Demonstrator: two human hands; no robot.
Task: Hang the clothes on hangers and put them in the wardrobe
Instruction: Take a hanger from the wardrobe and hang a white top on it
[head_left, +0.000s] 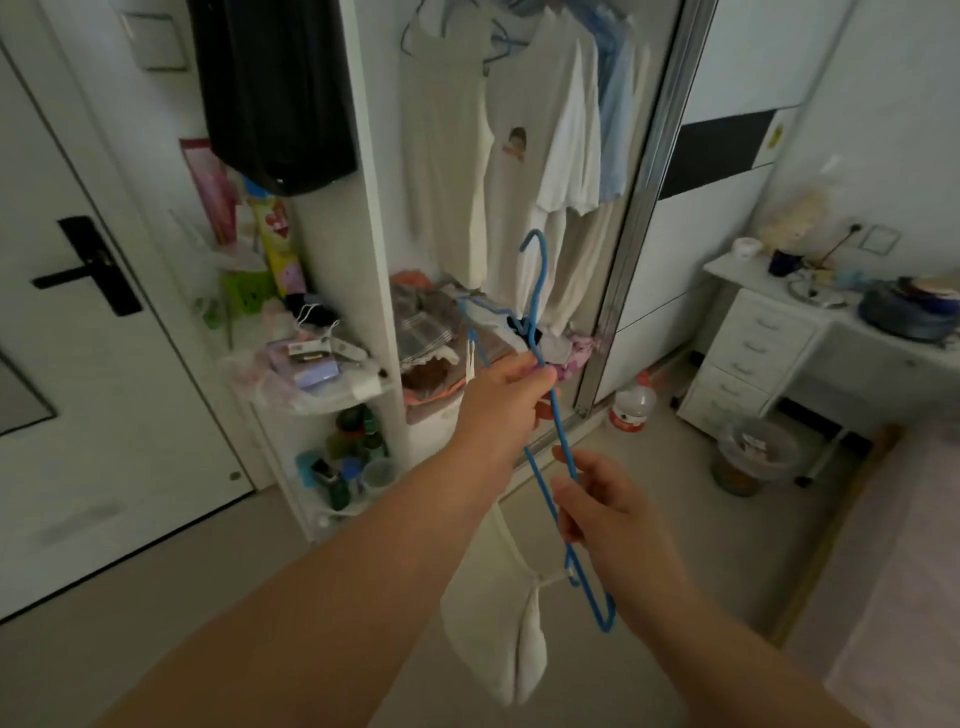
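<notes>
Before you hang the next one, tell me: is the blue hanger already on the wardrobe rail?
No: both hands, left hand and right hand, hold the blue hanger out in front of the wardrobe.

Thin bright-blue wire hanger (540, 332), w/ a plain cream-white strappy garment (498, 623) hanging off it at 6 o'clock. Wardrobe (363, 156) white; inside, plain white tees (561, 145), one w/ small orange-brown print, pale-blue shirt (618, 114) at 1 o'clock. Glossy black bag (270, 88) at 11. White door (62, 312), black handle (85, 275) at 9. White drawer desk (753, 343) at 3.
</notes>
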